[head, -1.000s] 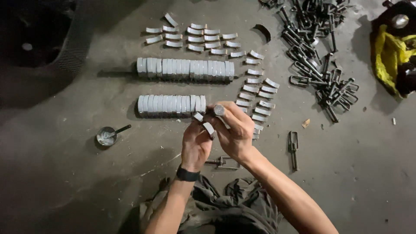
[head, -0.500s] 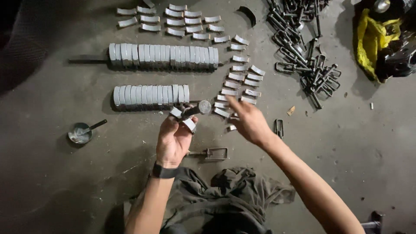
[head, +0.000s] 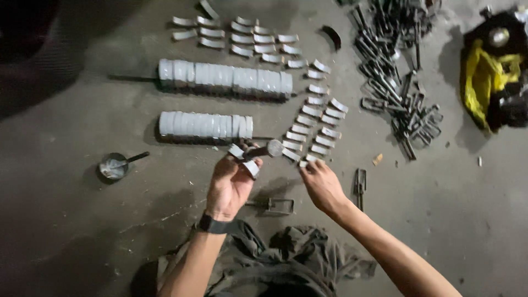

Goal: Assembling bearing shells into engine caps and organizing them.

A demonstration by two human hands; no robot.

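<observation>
Seated over a concrete floor [head: 82, 231], sorting small curved metal pieces.

Left hand [head: 230, 184] raised, fingers clamped on a short rod with a round end [head: 268, 149] and a couple of curved metal pieces [head: 243, 159] pinched beside it; black wristband [head: 213, 224] at the wrist; right hand [head: 322, 184] lowered to the floor, fingertips drawn together on a single loose piece [head: 304, 163] at the near end of a scattered double line of like pieces [head: 318, 118]; two long stacked rows of the same pieces [head: 223, 77] lying side by side beyond the hands; more loose pieces [head: 236, 34] spread above them; heap of dark metal clips [head: 399, 88] to the right; yellow and black bundle [head: 484, 82] at far right; small round tin with a brush [head: 114, 165] to the left; crumpled cloth [head: 286, 258] in the lap.
</observation>
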